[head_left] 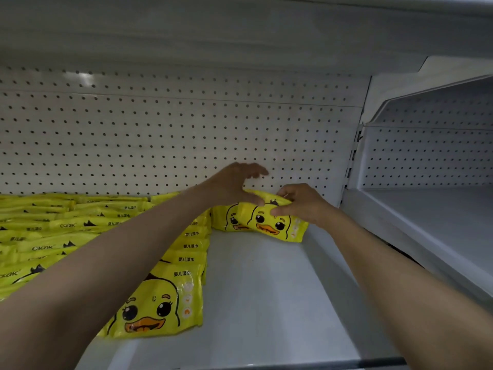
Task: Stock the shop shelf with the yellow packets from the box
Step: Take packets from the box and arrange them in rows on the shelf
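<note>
Left hand (234,182) spread, right hand (301,205) fingers (280,210) pinching.

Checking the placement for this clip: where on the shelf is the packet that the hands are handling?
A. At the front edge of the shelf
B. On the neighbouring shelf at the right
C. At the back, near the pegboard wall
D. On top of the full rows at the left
C: the right hand pinches the yellow packet standing at the back near the pegboard wall, beside another packet.

Right hand (301,206) grips yellow packet (269,222) on shelf (266,289).
</note>
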A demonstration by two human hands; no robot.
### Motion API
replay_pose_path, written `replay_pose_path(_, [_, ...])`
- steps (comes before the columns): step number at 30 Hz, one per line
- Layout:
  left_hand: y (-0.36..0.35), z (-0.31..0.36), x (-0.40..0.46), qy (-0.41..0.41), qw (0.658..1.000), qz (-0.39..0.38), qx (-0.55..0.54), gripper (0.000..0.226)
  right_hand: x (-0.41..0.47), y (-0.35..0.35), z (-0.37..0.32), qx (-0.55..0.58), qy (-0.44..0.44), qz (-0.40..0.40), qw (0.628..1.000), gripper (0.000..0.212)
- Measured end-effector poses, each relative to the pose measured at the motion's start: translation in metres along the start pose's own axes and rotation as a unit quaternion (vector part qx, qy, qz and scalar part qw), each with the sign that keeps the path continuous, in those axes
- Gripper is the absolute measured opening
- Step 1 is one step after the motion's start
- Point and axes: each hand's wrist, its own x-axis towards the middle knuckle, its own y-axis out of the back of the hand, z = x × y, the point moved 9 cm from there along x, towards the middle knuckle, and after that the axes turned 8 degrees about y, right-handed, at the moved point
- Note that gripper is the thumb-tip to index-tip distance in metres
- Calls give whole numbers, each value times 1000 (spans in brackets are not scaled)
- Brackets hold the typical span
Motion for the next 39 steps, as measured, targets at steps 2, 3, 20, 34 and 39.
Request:
replay_pose_path(2, [-17, -17, -1, 37, 997, -46, 41, 71, 8, -17, -11, -34, 16, -32, 999, 37])
replay_pose_path(3, [-19, -26, -1, 56, 996, -47, 56, 66, 11, -24, -16, -45, 24, -44, 998, 40])
replay_pose_path(20, [-3, -97, -1, 187, 969, 74, 141, 28, 35, -64, -22, -296, 73, -5, 953, 60])
replay_pose_path(34, [10, -70, -47, 247, 950, 107, 160, 52, 12, -50, -55, -338, 104, 8, 935, 46])
replay_pose_path(39, [39, -48, -108, 287, 925, 175, 176, 53, -10, -47, -107, -296, 177, 30, 938, 46])
